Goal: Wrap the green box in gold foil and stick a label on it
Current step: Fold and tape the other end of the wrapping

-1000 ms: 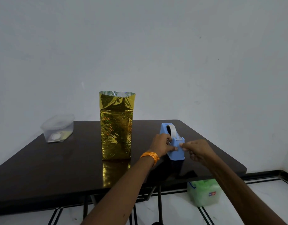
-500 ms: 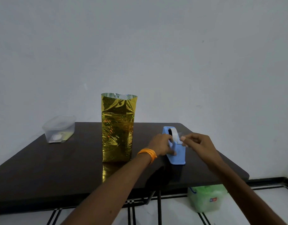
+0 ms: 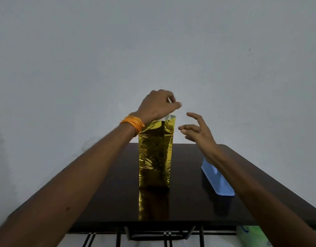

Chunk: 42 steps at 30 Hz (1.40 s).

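The box wrapped in gold foil (image 3: 154,157) stands upright in the middle of the dark table (image 3: 189,202), and the foil's top edge is open. My left hand (image 3: 158,105), with an orange band on its wrist, hovers over that top edge. Its fingers are curled and pinch a small pale sliver that looks like a piece of tape. My right hand (image 3: 196,132) is held just right of the foil top with its fingers spread, touching nothing. The green box itself is hidden by the foil. No label is visible.
A blue tape dispenser (image 3: 216,180) lies on the table to the right of the box, partly behind my right forearm. A green plastic bag (image 3: 250,236) sits on the floor under the table's right corner. A plain wall stands close behind the table.
Both hands have left the tape dispenser and risen to the top of the foil-wrapped box. The view has moved closer and to the left, so the clear tub is out of frame.
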Tool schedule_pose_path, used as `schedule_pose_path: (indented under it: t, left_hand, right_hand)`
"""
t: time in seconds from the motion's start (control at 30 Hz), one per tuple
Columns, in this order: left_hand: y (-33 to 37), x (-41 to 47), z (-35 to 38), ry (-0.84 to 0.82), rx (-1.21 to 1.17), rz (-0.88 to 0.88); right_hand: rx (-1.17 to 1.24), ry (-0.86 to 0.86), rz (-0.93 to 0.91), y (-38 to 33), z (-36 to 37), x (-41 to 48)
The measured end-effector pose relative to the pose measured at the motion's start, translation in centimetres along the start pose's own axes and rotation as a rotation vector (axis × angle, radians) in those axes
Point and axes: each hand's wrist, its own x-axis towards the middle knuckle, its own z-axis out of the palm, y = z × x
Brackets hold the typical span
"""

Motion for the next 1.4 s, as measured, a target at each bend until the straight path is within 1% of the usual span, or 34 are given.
schedule_pose_path:
  t: [0.07, 0.13, 0.17, 0.2, 0.3, 0.47, 0.53, 0.6, 0.67, 0.7, 0.73, 0.77, 0.83, 0.9, 0.97, 1.1, 1.2, 1.33, 1.4]
  left_hand:
    - [-1.9, -0.2, -0.7, -0.188, 0.117, -0.038]
    - [-3.2, -0.8, -0.6, -0.351, 0.165, -0.037]
    - [-3.6, -1.0, -0.4, -0.398, 0.197, -0.023]
    - [-4.1, -1.2, -0.2, -0.410, 0.232, -0.005]
    - [-5.1, -1.4, 0.2, -0.339, 0.239, 0.049]
    - [-6.0, -1.6, -0.5, -0.301, 0.102, 0.086]
    - [-6.2, -2.0, -0.7, -0.285, 0.012, 0.089]
    - [-6.7, -2.6, -0.6, -0.175, -0.097, 0.068]
    - [-7.6, -2.9, -0.5, 0.007, -0.178, 0.014]
    - [-8.2, -2.9, -0.5, 0.058, -0.221, -0.031]
    - [-8.6, -2.9, -0.6, 0.061, -0.280, -0.089]
    - [-9.0, -2.7, -0.6, 0.022, -0.355, -0.155]
    - [-9.4, -2.4, -0.3, -0.113, -0.484, -0.292]
    - [-9.5, -2.2, 0.3, -0.228, -0.481, -0.412]
    - [-9.4, -1.8, 1.0, -0.277, -0.453, -0.473]
    - [-9.1, -1.4, 2.3, -0.344, -0.461, -0.525]
    - [-9.6, -1.5, 3.3, -0.407, -0.471, -0.520]
    - [-10.1, -1.9, 3.2, -0.410, -0.513, -0.512]
    - [-10.3, -2.0, 3.3, -0.400, -0.553, -0.500]
  right_hand:
    - [0.005, 0.006, -0.002, -0.1, 1.3, 0.9]
    - [0.002, 0.011, 0.004, -0.1, 2.3, 1.6]
    - [-0.009, 0.009, 0.009, -0.1, 2.7, 2.0]
    - [-0.024, 0.002, 0.015, -0.1, 3.0, 2.2]
    - [-0.080, -0.039, 0.025, -0.2, 3.6, 2.8]
    - [-0.156, -0.131, -0.014, -0.9, 4.5, 3.9]
    - [-0.170, -0.152, -0.026, -1.3, 4.8, 4.1]
    - [-0.176, -0.181, -0.032, -1.4, 5.0, 4.1]
    - [-0.164, -0.203, -0.028, -1.1, 5.2, 4.0]
    - [-0.160, -0.207, -0.026, -0.9, 5.2, 3.9]
    - [-0.154, -0.207, -0.024, -0.8, 5.3, 3.9]
    - [-0.149, -0.204, -0.024, -0.7, 5.3, 4.0]
    - [-0.140, -0.203, -0.026, -0.9, 5.3, 4.2]
    - [-0.142, -0.200, -0.028, -1.1, 5.4, 4.3]
    - [-0.150, -0.202, -0.039, -1.0, 5.4, 4.3]
    - [-0.187, -0.197, -0.047, -0.4, 5.2, 4.5]
    - [-0.218, -0.200, -0.048, -0.1, 4.8, 4.6]
    - [-0.207, -0.214, -0.046, 0.1, 4.7, 4.6]
    - [-0.164, -0.180, -0.046, 0.1, 4.5, 4.7]
